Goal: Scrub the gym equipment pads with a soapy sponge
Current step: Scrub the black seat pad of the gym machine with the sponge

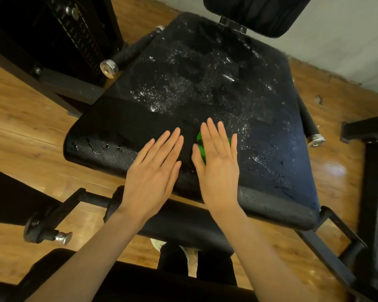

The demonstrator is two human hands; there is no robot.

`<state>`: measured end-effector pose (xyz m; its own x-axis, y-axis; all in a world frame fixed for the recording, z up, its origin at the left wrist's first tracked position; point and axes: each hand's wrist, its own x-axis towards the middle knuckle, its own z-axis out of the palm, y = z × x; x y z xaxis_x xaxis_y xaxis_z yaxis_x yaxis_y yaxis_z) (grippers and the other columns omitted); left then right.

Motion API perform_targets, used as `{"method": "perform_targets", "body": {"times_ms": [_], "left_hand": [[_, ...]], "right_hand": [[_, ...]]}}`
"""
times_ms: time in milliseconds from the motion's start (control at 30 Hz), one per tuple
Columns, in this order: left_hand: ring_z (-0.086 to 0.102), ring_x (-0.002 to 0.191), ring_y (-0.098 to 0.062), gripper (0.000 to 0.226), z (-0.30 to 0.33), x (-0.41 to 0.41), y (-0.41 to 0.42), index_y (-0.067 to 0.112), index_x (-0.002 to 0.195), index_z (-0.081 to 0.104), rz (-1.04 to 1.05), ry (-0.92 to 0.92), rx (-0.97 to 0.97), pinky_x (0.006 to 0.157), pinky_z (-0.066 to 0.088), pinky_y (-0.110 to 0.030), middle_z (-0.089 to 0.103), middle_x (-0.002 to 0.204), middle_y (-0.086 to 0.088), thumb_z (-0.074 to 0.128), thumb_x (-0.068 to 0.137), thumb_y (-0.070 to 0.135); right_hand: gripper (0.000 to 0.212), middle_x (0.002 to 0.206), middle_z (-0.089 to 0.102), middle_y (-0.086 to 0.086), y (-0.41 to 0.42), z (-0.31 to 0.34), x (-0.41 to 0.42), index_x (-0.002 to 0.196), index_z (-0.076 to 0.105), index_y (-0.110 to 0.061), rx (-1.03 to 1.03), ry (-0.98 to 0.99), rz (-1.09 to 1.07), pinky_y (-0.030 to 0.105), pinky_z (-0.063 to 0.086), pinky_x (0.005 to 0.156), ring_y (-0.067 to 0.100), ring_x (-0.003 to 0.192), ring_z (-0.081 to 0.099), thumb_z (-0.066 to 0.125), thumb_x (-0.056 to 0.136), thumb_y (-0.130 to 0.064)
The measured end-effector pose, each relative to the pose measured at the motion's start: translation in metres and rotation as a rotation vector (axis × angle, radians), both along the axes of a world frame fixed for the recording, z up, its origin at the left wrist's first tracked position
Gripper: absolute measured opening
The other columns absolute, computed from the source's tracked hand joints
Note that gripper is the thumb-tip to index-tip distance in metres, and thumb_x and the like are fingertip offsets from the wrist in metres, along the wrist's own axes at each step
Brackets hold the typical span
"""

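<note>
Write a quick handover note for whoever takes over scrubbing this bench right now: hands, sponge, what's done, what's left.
Left hand: flat on the black padded seat, fingers straight, holding nothing.
Right hand: fingers straight, pressing the green sponge onto the seat near its front middle.
Done: suds cover the seat's centre and far part.
Left: the front-left area shows little foam; the black backrest pad shows no foam.

Green sponge [202, 147], mostly hidden, lies on sudsy black seat pad [205, 88].

Right hand [216, 168] flat, pressing green sponge [200, 149] onto sudsy black seat pad [205, 88]; left hand [153, 171] flat beside it.
</note>
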<state>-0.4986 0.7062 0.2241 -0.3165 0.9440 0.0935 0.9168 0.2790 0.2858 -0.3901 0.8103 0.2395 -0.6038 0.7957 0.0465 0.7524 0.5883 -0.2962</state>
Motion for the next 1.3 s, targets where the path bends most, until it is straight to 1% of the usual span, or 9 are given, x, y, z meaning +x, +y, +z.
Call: {"method": "perform_targets", "body": {"times_ms": [133, 333, 467, 633, 767, 867, 1000, 1167, 1300], "left_hand": [[0.029, 0.147, -0.019, 0.049, 0.000, 0.001, -0.001, 0.008, 0.151, 0.037, 0.004, -0.012, -0.013, 0.121, 0.024, -0.038, 0.034, 0.158, -0.007, 0.024, 0.108, 0.028], [0.029, 0.147, -0.019, 0.048, 0.000, -0.001, -0.001, 0.012, 0.151, 0.037, -0.010, 0.003, 0.000, 0.122, 0.020, -0.037, 0.033, 0.159, -0.007, 0.027, 0.107, 0.028], [0.029, 0.147, -0.020, 0.048, 0.000, 0.001, -0.001, 0.012, 0.151, 0.038, -0.005, -0.011, 0.011, 0.122, 0.020, -0.037, 0.033, 0.159, -0.006, 0.028, 0.107, 0.027], [0.030, 0.147, -0.020, 0.047, 0.001, 0.000, -0.001, 0.012, 0.151, 0.038, -0.005, -0.018, 0.022, 0.122, 0.018, -0.037, 0.034, 0.159, -0.006, 0.027, 0.108, 0.027], [0.032, 0.146, -0.021, 0.047, 0.003, 0.002, -0.001, 0.011, 0.150, 0.041, 0.002, -0.043, 0.030, 0.121, 0.021, -0.039, 0.036, 0.158, -0.007, 0.028, 0.107, 0.026], [0.036, 0.144, -0.023, 0.046, 0.005, 0.003, 0.000, 0.010, 0.147, 0.045, 0.018, -0.056, 0.041, 0.120, 0.023, -0.041, 0.040, 0.155, -0.008, 0.029, 0.106, 0.025], [0.045, 0.135, -0.027, 0.041, 0.010, 0.004, 0.014, 0.010, 0.140, 0.053, -0.035, -0.011, 0.096, 0.113, 0.029, -0.041, 0.048, 0.148, -0.010, 0.037, 0.105, 0.021], [0.050, 0.124, -0.023, 0.038, 0.017, 0.023, 0.049, 0.012, 0.137, 0.057, -0.119, -0.064, 0.134, 0.099, 0.037, -0.035, 0.055, 0.139, -0.006, 0.046, 0.102, 0.022], [0.052, 0.120, -0.021, 0.037, 0.006, 0.030, 0.051, 0.013, 0.132, 0.061, -0.177, -0.067, 0.095, 0.096, 0.040, -0.034, 0.058, 0.134, -0.004, 0.044, 0.101, 0.024]], "right_hand": [[0.050, 0.153, 0.035, 0.002, -0.034, 0.009, 0.045, 0.145, 0.041, -0.014, 0.008, -0.060, 0.089, 0.041, 0.012, 0.121, 0.017, 0.145, 0.024, 0.033, 0.100, -0.033], [0.056, 0.149, 0.043, 0.004, 0.015, -0.001, 0.005, 0.141, 0.047, -0.013, -0.018, -0.005, -0.073, 0.041, 0.014, 0.121, 0.020, 0.143, 0.030, 0.030, 0.100, -0.045], [0.052, 0.152, 0.037, 0.002, -0.027, 0.003, 0.049, 0.144, 0.043, -0.013, 0.027, -0.033, 0.019, 0.042, 0.015, 0.121, 0.018, 0.144, 0.027, 0.036, 0.100, -0.039], [0.049, 0.148, 0.045, 0.006, 0.020, -0.001, 0.022, 0.139, 0.049, -0.010, -0.022, 0.031, -0.052, 0.042, 0.013, 0.121, 0.021, 0.143, 0.031, 0.036, 0.099, -0.035], [0.049, 0.153, 0.036, 0.002, -0.020, 0.005, 0.053, 0.144, 0.042, -0.013, -0.009, 0.034, -0.017, 0.042, 0.008, 0.122, 0.019, 0.146, 0.023, 0.037, 0.099, -0.032], [0.049, 0.151, 0.040, 0.002, -0.009, 0.003, 0.059, 0.142, 0.045, -0.013, -0.004, -0.006, 0.041, 0.040, 0.008, 0.121, 0.019, 0.145, 0.026, 0.034, 0.099, -0.034], [0.052, 0.149, 0.042, 0.006, 0.029, 0.000, 0.036, 0.142, 0.046, -0.010, -0.042, 0.015, -0.004, 0.039, 0.008, 0.121, 0.020, 0.144, 0.028, 0.031, 0.099, -0.036], [0.050, 0.153, 0.035, 0.003, -0.014, 0.009, 0.085, 0.145, 0.041, -0.011, -0.023, -0.013, 0.050, 0.039, 0.007, 0.122, 0.018, 0.146, 0.023, 0.035, 0.100, -0.032], [0.048, 0.150, 0.042, 0.005, 0.035, 0.002, 0.063, 0.142, 0.045, -0.011, -0.053, 0.008, -0.043, 0.038, 0.008, 0.121, 0.019, 0.144, 0.027, 0.037, 0.100, -0.033]]}}
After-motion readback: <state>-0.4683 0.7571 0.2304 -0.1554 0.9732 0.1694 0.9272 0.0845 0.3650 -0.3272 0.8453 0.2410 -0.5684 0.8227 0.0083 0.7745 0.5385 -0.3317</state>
